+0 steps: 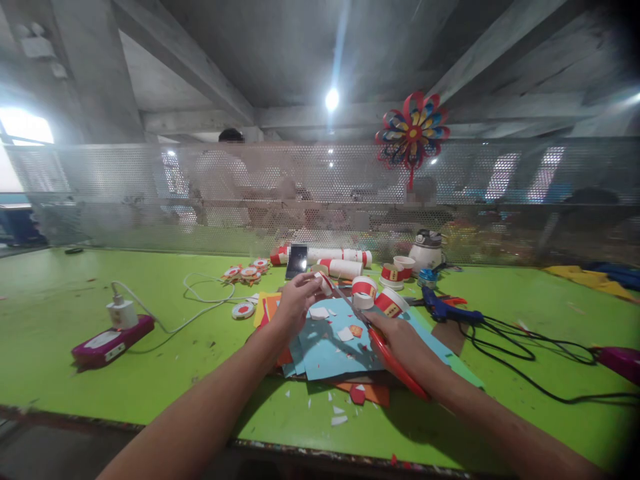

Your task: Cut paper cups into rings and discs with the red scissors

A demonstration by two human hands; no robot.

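Scissors (395,365) in the right hand (400,339) are red-handled. The paper piece (325,285) in the left hand (296,299) is white and red. Paper (325,353) beneath both hands is light blue, the table (50,300) green. A cup (364,293) beyond the right hand is white, banded red.

At the blue paper's (325,357) far edge, the left hand (299,297) holds a red-and-white paper piece (325,283). The right hand (395,333) grips red-handled scissors (389,355) above the paper.

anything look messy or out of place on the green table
White scraps lie loose on the green table, between the blue paper and the near edge: stray litter, probably offcuts from the red-handled scissors in the right hand.
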